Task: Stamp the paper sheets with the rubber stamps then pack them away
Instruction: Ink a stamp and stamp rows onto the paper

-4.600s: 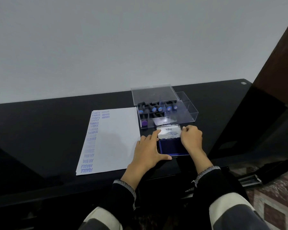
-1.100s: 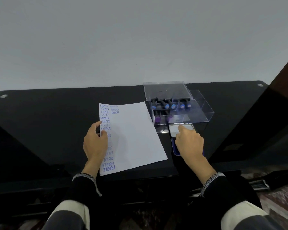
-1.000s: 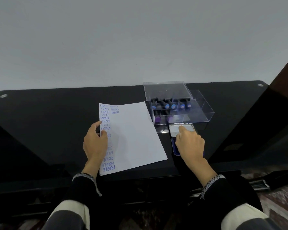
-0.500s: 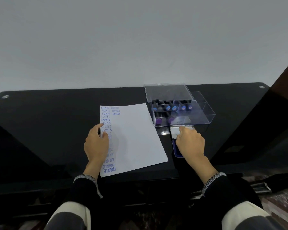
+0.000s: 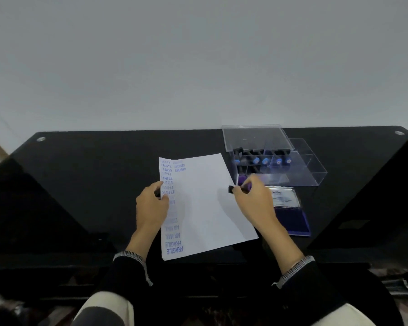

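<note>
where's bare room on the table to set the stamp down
Bare black table lies left of the paper, up to the far edge. Right of the ink pad is also bare. It is crowded between paper, clear box and ink pad, where the right hand holds the stamp.

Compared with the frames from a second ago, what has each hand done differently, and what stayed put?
The right hand has left the ink pad and now pinches a rubber stamp at the paper sheet's right edge. The left hand still presses the sheet's left side. The clear stamp box remains open.

One paper sheet, one ink pad.
</note>
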### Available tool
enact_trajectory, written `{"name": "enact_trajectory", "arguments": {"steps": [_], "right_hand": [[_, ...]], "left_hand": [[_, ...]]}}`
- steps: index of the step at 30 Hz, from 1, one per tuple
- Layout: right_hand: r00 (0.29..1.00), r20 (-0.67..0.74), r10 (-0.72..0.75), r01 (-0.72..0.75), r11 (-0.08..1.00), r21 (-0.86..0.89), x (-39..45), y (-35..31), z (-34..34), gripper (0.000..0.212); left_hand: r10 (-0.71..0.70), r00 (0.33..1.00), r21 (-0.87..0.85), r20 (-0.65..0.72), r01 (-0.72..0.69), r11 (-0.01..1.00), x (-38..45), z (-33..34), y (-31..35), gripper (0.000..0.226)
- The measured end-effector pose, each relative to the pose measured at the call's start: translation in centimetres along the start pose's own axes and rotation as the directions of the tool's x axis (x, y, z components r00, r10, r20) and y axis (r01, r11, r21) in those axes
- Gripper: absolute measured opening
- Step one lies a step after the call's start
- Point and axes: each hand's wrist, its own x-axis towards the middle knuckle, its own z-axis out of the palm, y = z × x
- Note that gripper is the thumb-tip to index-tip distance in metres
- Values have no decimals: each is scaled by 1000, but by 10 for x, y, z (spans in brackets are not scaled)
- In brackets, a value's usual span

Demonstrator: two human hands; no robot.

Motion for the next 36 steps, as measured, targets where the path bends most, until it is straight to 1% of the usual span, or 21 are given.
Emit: {"name": "enact_trajectory", "arguments": {"steps": [1, 2, 4, 6, 8, 10, 12, 14, 17, 20, 23, 28, 36], "right_hand": [[999, 39, 8, -13, 994, 112, 1, -7, 9, 19], [999, 49, 8, -17, 983, 180, 4, -13, 18, 17], [1000, 30, -7, -1, 968, 250, 11, -23, 33, 14], [999, 31, -23, 13, 956, 293, 21, -32, 47, 13], [997, 50, -51, 33, 950, 310, 31, -39, 60, 12], [994, 66, -82, 58, 951, 303, 41, -45, 71, 14], [987, 112, -118, 81, 954, 289, 49, -49, 84, 24], [969, 191, -157, 103, 959, 265, 55, -52, 95, 31], [934, 280, -222, 183, 970, 157, 66, -51, 109, 28], [902, 335, -272, 268, 962, 59, 75, -49, 118, 20], [883, 362, -299, 328, 944, -21, 80, -48, 124, 18], [840, 427, -334, 441, 879, -181, 83, -52, 132, 20], [823, 466, -326, 478, 840, -257, 89, -60, 134, 21]], "left_hand": [[-5, 1000, 22, 4, 5, 1000, 0, -2, -1, 43], [0, 1000, 40, 10, -1, 999, -1, -4, -2, 45], [29, 999, 66, 25, -31, 997, -6, -8, -5, 47], [53, 998, 100, 35, -56, 993, -10, -11, -8, 47], [74, 997, 247, 29, -79, 966, -9, -14, -12, 47], [102, 995, 412, 13, -98, 906, -7, -18, -14, 43], [142, 990, 462, -13, -120, 879, -4, -21, -15, 37], [178, 983, 465, -44, -138, 875, 3, -22, -17, 32], [213, 976, 440, -36, -176, 881, 20, -21, -22, 30], [274, 960, 416, 54, -271, 868, 34, -15, -27, 37], [301, 943, 444, 142, -333, 832, 39, -9, -30, 42], [288, 942, 514, 173, -336, 790, 37, -5, -34, 44], [275, 941, 532, 199, -340, 776, 36, -5, -32, 45]]}}
